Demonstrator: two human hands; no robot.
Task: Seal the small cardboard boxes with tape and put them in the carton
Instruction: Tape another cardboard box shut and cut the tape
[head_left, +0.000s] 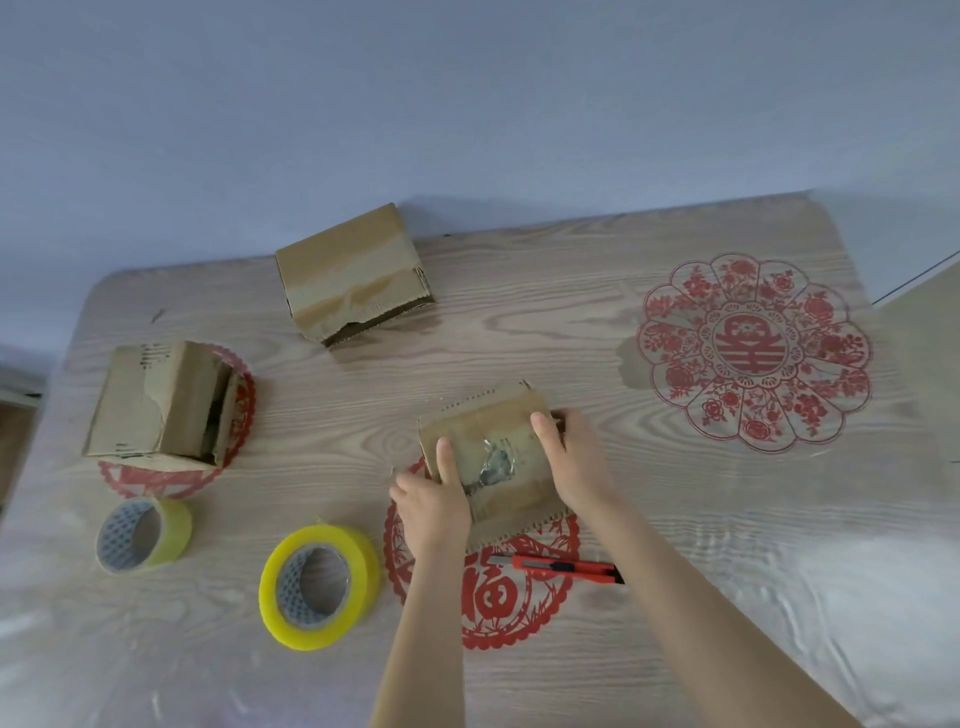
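Box (511, 501), table's (675, 519) near edge: your left hand (434, 499) and right hand (576, 462) clasp its sides, thumbs on top. Risk: crumpled patch (496, 462) may stop tape (319, 587) bonding; flaps reopen.

A wood-grain surface (571, 322) fills most of the frame, with a pale blue-grey wall (467, 104) behind it across the top. A large round red floral paper-cut (753, 353) lies flat at the right. A second red paper-cut (493, 597) sits at lower centre and a third (156, 480), partly hidden, at the left. A red utility knife (561, 567) lies across the lower-centre one's upper right edge.
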